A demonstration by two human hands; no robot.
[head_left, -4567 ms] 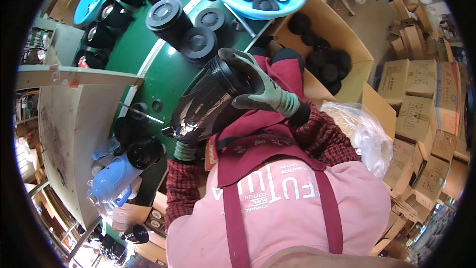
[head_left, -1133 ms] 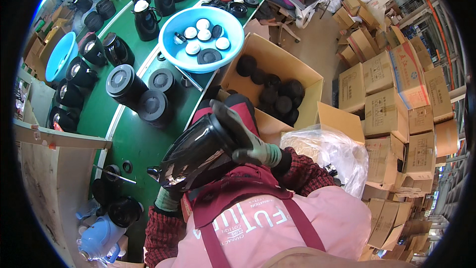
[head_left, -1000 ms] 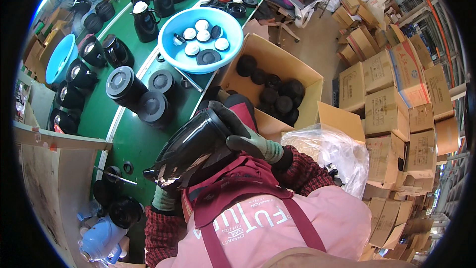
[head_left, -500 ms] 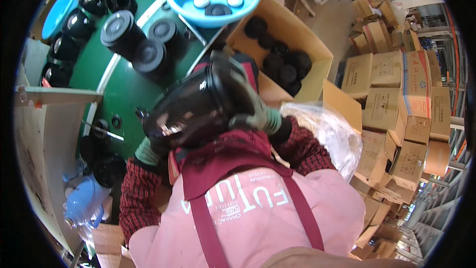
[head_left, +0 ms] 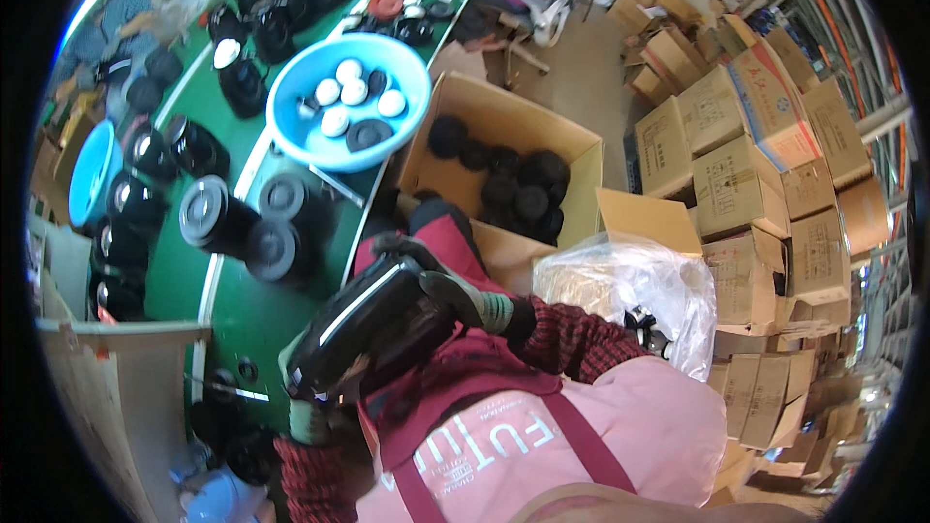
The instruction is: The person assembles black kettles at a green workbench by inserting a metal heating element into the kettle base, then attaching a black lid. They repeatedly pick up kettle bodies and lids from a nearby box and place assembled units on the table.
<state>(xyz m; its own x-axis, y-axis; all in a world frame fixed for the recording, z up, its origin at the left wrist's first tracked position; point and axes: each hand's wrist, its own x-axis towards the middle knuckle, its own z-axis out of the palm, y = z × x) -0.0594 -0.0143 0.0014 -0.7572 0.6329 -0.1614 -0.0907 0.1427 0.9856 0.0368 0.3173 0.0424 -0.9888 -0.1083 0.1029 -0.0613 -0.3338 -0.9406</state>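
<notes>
A glossy black jug-like body (head_left: 373, 324) lies tilted across my lap, against the dark red apron. My left hand (head_left: 293, 358), in a pale green-cuffed work glove, is closed round its lower left end; the fingers are partly hidden behind it. My right hand (head_left: 453, 292), in a grey-green glove, grips its upper right end. Just beyond it on the green bench stand several black cylinders with round grey-black lids (head_left: 284, 196).
A blue basin (head_left: 281, 136) with white and black round parts sits on the bench. To the right are an open carton (head_left: 581, 150) of black parts, a clear plastic bag (head_left: 620, 281) and stacked cartons (head_left: 736, 184). A pale panel (head_left: 121, 397) stands at left.
My view has tilted up, showing more of the far bench. The black jug-like body sits lower in the picture, its angle slightly steeper. Both hands stay on it.
</notes>
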